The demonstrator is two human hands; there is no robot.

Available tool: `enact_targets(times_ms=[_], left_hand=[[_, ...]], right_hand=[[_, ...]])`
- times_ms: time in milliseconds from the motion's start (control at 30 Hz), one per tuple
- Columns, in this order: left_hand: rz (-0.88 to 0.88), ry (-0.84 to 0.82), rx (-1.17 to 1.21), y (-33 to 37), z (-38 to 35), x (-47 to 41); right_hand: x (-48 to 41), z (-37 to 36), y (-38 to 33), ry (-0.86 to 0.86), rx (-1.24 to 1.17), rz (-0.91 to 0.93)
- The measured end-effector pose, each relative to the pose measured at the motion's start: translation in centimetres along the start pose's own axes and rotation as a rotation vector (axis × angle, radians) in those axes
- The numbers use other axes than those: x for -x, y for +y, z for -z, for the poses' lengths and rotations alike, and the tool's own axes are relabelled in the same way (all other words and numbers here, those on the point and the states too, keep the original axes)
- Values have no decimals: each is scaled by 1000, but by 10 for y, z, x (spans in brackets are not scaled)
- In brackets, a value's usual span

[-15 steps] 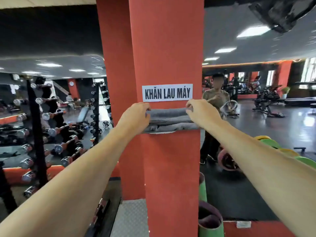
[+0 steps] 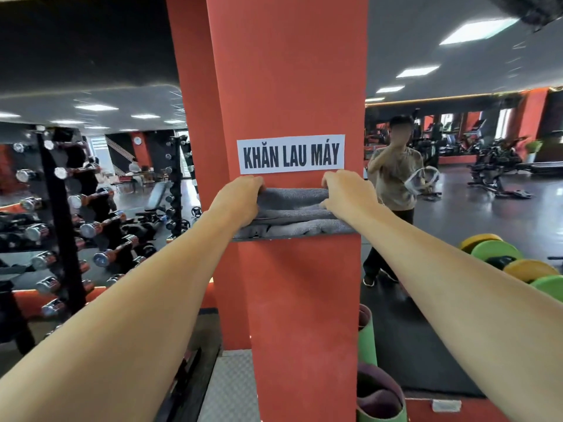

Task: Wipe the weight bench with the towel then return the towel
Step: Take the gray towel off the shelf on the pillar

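Three folded layers of grey towel point(image 2: 292, 208) visible in a stack on a small shelf point(image 2: 292, 236) fixed to the red pillar point(image 2: 286, 71); whether that is three towels or fewer folded over, cannot tell. Two hands on the top layer: left hand point(image 2: 236, 197) clamps its left end, fingers curled over the edge; right hand point(image 2: 347, 194) pinches the right end, knuckles up. Both arms bare, reaching straight out. One white paper sign point(image 2: 291, 154) reading "KHĂN LAU MÁY" sits just above the stack, touching neither hand. One incline weight bench point(image 2: 158, 197) stands well back on the left, past one dumbbell rack point(image 2: 58, 208) with many chrome-ended dumbbells, too many to count. Two rolled mats point(image 2: 379, 394) stand at the pillar's foot on the right. Four coloured discs point(image 2: 518, 263) at right edge: two yellow, two green. One other person point(image 2: 396, 190) stands behind the pillar, right side.
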State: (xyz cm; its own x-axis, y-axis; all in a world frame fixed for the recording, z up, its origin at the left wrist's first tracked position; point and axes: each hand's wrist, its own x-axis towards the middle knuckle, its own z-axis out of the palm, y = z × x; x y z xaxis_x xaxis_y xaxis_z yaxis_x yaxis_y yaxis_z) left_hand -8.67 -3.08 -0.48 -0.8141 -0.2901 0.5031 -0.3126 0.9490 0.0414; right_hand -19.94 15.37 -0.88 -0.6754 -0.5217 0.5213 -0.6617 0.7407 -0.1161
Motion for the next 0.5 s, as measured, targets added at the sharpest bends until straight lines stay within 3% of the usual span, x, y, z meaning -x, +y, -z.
enact_targets(times_ms=[233,400,500], left_hand=[[-32,60,-128,6,-2,-11],[-11,22,-158,10,-3,-12],[37,70,-14,8,4,-3]], right_hand=[[-9,-3,-5,-60,86,-59],[-1,-11,3,153,-8,41],[12,-6,6,328,-154,104]])
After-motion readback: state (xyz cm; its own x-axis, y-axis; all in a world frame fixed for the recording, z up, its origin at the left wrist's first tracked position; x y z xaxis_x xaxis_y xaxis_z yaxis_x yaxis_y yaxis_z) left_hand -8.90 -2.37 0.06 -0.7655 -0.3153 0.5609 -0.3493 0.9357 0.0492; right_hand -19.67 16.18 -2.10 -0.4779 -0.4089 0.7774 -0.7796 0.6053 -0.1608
